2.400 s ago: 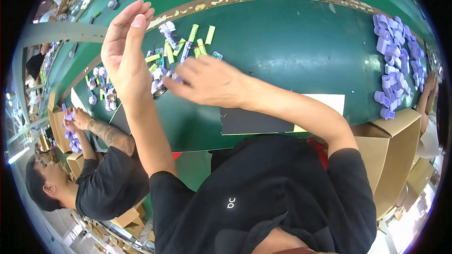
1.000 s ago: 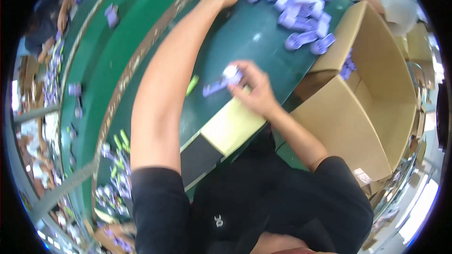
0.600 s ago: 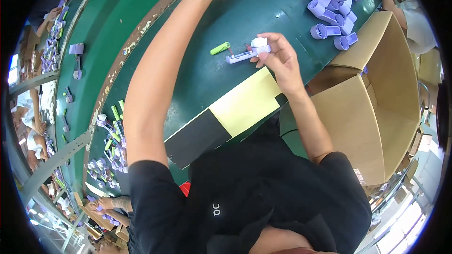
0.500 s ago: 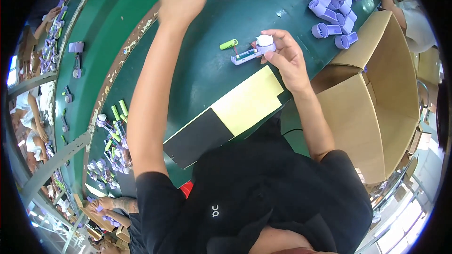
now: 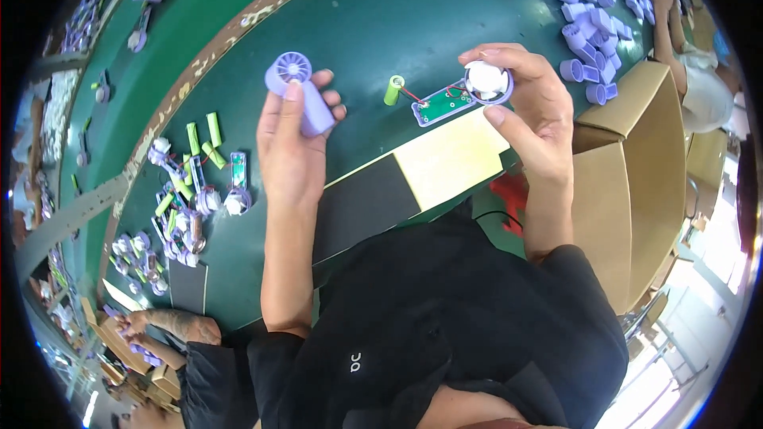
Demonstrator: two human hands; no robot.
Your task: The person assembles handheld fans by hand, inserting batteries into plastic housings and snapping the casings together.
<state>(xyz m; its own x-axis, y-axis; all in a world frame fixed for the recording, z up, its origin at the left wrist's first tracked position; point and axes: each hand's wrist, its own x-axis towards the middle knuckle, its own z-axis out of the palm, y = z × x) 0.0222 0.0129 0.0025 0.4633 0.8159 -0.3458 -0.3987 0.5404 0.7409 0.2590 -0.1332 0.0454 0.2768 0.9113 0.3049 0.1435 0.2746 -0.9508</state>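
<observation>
My left hand (image 5: 288, 147) is closed round a purple fan housing (image 5: 318, 114), its round slotted grille turned upward under my thumb. To the right, my right hand (image 5: 542, 115) grips the round end of an open purple fan shell (image 5: 509, 95) between thumb and fingers. A white fan rotor (image 5: 486, 78) sits in that round end. Along the shell's narrow part lies a green circuit board (image 5: 443, 108). Thin red wires run from it to a light green cylindrical battery (image 5: 393, 91), which is outside the shell. The two purple parts are apart.
A yellow and black pad (image 5: 449, 160) lies before me on the green table (image 5: 381, 16). Purple housings (image 5: 592, 36) are heaped far right, beside an open cardboard box (image 5: 608, 214). Fan assemblies with batteries (image 5: 179, 199) are piled at left; a co-worker's arm (image 5: 179, 326) is beyond.
My left hand has come back from the far side and now holds a purple housing. My right hand has shifted right with the shell, whose battery now stands more upright.
</observation>
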